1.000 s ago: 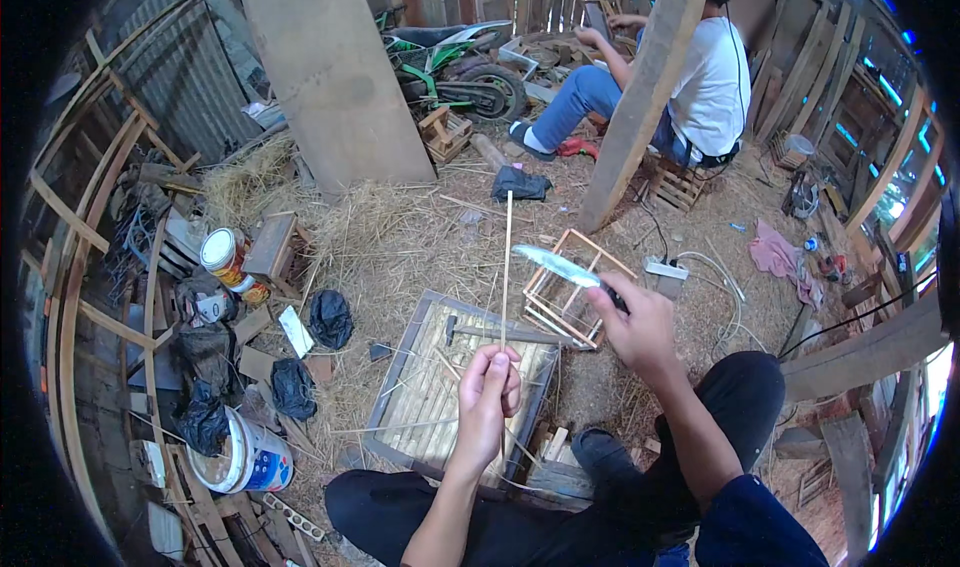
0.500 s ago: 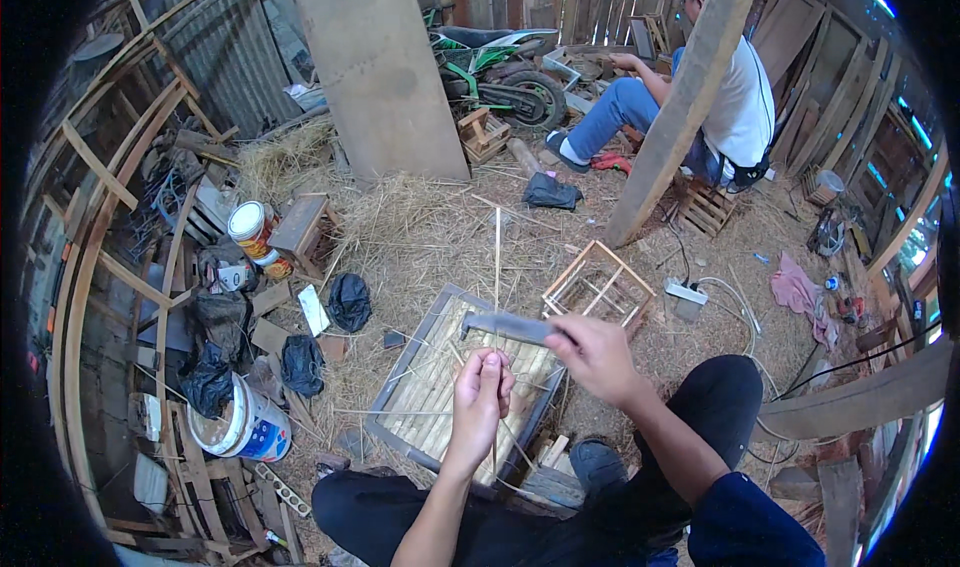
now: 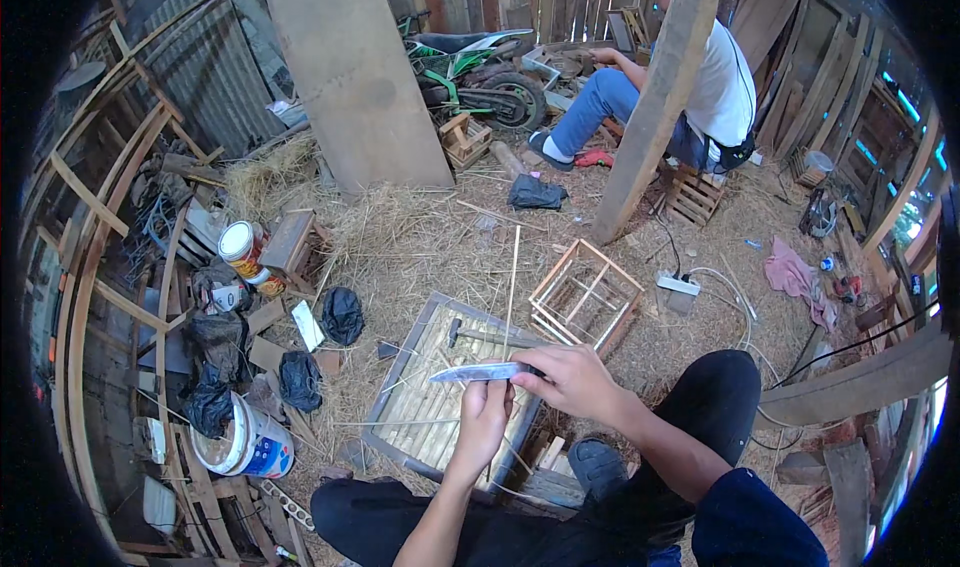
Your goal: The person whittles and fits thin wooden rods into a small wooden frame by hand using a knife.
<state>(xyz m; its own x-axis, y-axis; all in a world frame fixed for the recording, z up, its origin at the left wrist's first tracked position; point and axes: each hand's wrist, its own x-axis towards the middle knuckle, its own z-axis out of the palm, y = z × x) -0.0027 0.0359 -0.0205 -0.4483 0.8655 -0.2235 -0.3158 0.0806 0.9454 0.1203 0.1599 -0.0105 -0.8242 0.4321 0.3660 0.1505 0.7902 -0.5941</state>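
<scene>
My left hand [image 3: 484,429] is closed, gripping a thin bamboo strip [image 3: 515,272] that stands nearly upright. In my right hand [image 3: 572,379] is a knife [image 3: 474,372], its handle wrapped by the fingers. The blade points left and lies across the strip, just above my left fingers; whether it is cutting in cannot be made out. Beneath both hands is a low slatted bamboo panel [image 3: 405,407] with a dark frame. A hammer [image 3: 490,338] rests on that panel behind the knife, with several loose thin strips around it.
A small wooden frame box [image 3: 628,305] stands right of the panel. At left are a white bucket [image 3: 240,454], black plastic bags [image 3: 343,315] and paint cans [image 3: 240,242]. A wooden post [image 3: 660,107] rises ahead; beyond it sits another person [image 3: 712,87]. A power strip [image 3: 678,284] lies right.
The knife has come down and left along the strip, nearer my left fingers, with its blade turned flatter to view. The hammer now shows behind it. The whole view has shifted slightly.
</scene>
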